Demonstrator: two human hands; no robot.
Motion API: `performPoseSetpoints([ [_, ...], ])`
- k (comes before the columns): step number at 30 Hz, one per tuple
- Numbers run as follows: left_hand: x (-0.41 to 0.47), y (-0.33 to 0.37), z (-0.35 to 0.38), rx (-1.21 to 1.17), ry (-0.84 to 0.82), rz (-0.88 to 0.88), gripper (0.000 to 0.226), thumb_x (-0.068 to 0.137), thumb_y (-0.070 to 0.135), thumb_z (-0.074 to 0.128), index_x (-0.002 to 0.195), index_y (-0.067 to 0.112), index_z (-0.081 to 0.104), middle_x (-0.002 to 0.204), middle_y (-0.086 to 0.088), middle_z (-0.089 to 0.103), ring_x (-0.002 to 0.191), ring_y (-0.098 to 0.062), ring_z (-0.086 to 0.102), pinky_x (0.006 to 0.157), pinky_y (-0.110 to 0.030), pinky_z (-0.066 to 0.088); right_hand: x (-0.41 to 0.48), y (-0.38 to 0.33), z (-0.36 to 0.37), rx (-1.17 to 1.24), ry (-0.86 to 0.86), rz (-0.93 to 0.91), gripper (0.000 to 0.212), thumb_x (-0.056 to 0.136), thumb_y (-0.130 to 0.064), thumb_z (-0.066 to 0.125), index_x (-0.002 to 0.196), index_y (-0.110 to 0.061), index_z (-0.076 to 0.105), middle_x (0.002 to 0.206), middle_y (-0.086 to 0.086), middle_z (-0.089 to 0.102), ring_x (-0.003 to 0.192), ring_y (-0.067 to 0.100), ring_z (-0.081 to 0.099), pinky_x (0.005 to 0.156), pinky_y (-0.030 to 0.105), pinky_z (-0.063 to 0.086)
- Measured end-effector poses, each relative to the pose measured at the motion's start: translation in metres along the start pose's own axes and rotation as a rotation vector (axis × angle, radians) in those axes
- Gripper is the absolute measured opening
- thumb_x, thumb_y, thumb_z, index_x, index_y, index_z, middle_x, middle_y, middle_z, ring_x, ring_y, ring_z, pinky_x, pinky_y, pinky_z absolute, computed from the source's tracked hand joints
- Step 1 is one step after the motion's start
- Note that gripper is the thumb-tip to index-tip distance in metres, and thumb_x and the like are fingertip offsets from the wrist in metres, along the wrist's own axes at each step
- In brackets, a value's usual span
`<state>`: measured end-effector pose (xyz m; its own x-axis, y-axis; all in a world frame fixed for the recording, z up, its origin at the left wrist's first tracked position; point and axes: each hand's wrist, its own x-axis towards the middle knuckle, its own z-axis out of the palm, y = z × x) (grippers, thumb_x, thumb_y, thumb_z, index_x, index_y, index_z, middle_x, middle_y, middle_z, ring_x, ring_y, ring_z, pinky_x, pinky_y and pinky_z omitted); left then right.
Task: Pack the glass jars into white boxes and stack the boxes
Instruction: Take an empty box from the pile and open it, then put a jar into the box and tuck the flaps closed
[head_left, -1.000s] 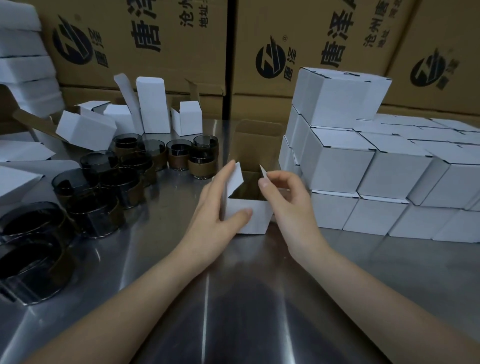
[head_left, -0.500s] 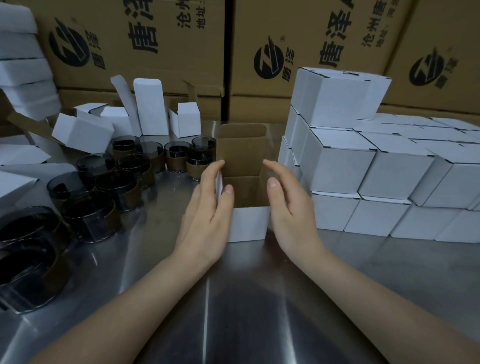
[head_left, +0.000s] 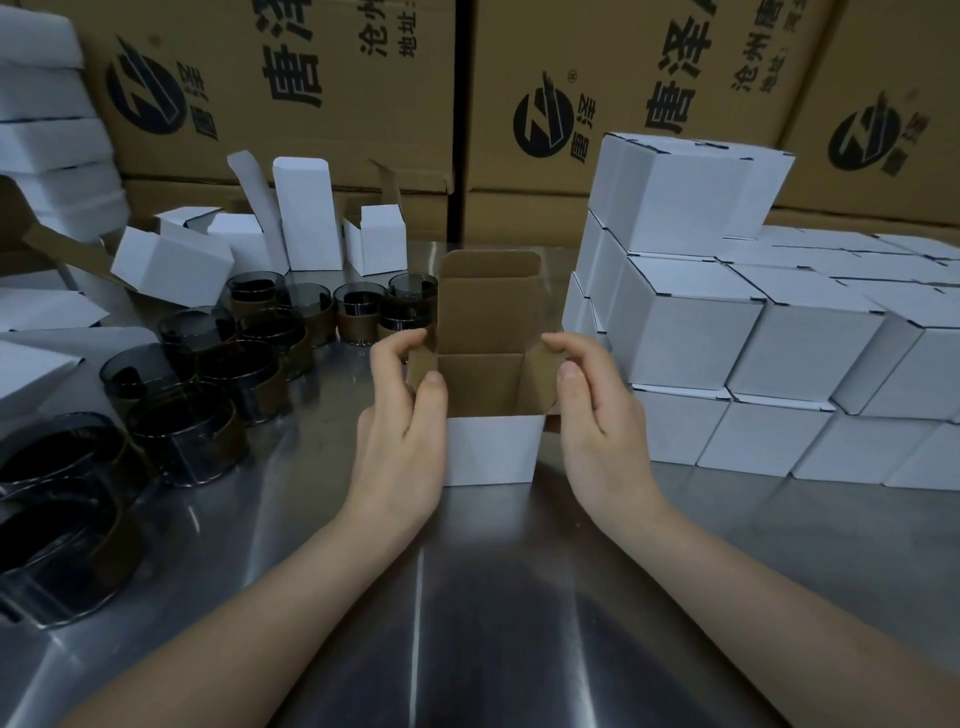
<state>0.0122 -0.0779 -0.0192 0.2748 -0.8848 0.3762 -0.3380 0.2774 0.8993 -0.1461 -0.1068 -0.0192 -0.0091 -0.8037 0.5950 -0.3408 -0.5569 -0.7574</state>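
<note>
One white box (head_left: 491, 450), frame centre: left hand (head_left: 405, 421) and right hand (head_left: 597, 415), flat on its sides before, now each grip pinching a side flap (head_left: 418, 364) open; ready for loading.

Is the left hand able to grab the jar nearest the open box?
Probably yes, once it lets go. The left hand pinches a flap of the open box; the nearest jar stands just beyond it, nothing between.

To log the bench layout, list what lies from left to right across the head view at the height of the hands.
glass jars → left hand, pinching a side flap → open white box → right hand, pinching the other flap → stack of closed white boxes.
</note>
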Motion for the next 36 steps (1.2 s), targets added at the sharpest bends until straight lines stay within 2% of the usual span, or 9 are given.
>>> performPoseSetpoints([
  [3,0.004,-0.003,-0.001,-0.105,0.008,-0.114,0.022,0.087,0.044,0.033,0.101,0.060,0.040,0.082,0.041,0.059,0.084,0.007,0.061,0.086,-0.046,0.053,-0.001,0.002,0.000,0.094,0.017,0.101,0.028,0.093,-0.027,0.035,0.109,-0.029,0.058,0.079,-0.019,0.058,0.066,-0.007,0.051,0.060,0.010,0.040],
  [6,0.009,-0.005,-0.002,-0.216,0.020,-0.199,0.022,0.079,0.048,0.037,0.092,0.062,0.047,0.094,0.016,0.065,0.102,-0.020,0.063,0.096,-0.059,0.048,-0.002,0.004,0.001,0.161,0.017,0.204,0.027,0.088,-0.033,0.035,0.104,-0.038,0.057,0.083,-0.026,0.060,0.074,-0.005,0.055,0.068,0.018,0.047],
  [9,0.010,-0.004,-0.002,-0.264,0.039,-0.234,0.024,0.076,0.046,0.041,0.094,0.059,0.051,0.118,-0.001,0.061,0.111,-0.028,0.061,0.101,-0.059,0.045,-0.002,0.004,0.003,0.218,-0.026,0.250,0.025,0.086,-0.039,0.037,0.102,-0.044,0.055,0.097,-0.027,0.059,0.102,0.010,0.059,0.093,0.039,0.051],
  [11,0.010,-0.006,-0.002,-0.269,0.040,-0.238,0.025,0.079,0.043,0.042,0.097,0.056,0.052,0.114,-0.002,0.064,0.108,-0.028,0.063,0.099,-0.059,0.046,-0.001,0.003,0.003,0.292,-0.106,0.284,0.024,0.081,-0.047,0.044,0.103,-0.049,0.053,0.114,-0.017,0.058,0.112,0.019,0.058,0.101,0.048,0.047],
  [16,0.007,-0.002,-0.008,-0.092,0.047,-0.048,0.033,0.090,0.049,0.033,0.114,0.045,0.055,0.100,0.030,0.061,0.102,0.008,0.055,0.089,-0.030,0.045,-0.003,0.001,-0.001,0.294,-0.336,0.217,0.059,0.070,-0.055,0.067,0.120,-0.055,0.035,0.132,-0.007,0.050,0.122,0.006,0.052,0.107,0.037,0.041],
  [19,0.011,0.000,-0.016,0.085,0.089,0.117,0.045,0.097,0.041,0.026,0.126,0.030,0.058,0.116,0.020,0.058,0.114,0.003,0.049,0.099,-0.024,0.039,-0.004,0.002,0.000,0.284,-0.383,0.200,0.076,0.066,-0.044,0.078,0.124,-0.052,0.029,0.134,-0.001,0.053,0.121,0.012,0.056,0.107,0.040,0.044],
  [23,0.028,-0.001,-0.037,0.329,0.157,0.228,0.046,0.099,0.035,0.029,0.128,0.016,0.059,0.121,0.002,0.059,0.112,-0.009,0.052,0.091,-0.025,0.039,-0.004,0.000,0.001,0.254,-0.362,0.182,0.077,0.062,-0.045,0.080,0.121,-0.052,0.031,0.134,0.002,0.052,0.122,0.019,0.056,0.105,0.045,0.046],
  [29,0.061,-0.010,-0.062,1.048,0.186,0.059,0.041,0.091,0.026,0.055,0.127,0.005,0.056,0.130,-0.021,0.053,0.120,-0.043,0.046,0.097,-0.051,0.037,-0.004,0.000,0.001,0.243,-0.330,0.160,0.074,0.063,-0.043,0.080,0.121,-0.049,0.033,0.132,0.001,0.054,0.119,0.018,0.058,0.102,0.044,0.049],
  [36,0.098,-0.015,-0.068,1.302,0.104,-0.258,0.057,0.090,0.048,0.057,0.128,0.007,0.047,0.135,-0.026,0.048,0.129,-0.045,0.040,0.106,-0.049,0.028,-0.005,0.000,0.000,0.216,-0.324,0.153,0.073,0.064,-0.046,0.078,0.121,-0.051,0.032,0.129,-0.007,0.054,0.118,0.013,0.058,0.100,0.041,0.050],
])
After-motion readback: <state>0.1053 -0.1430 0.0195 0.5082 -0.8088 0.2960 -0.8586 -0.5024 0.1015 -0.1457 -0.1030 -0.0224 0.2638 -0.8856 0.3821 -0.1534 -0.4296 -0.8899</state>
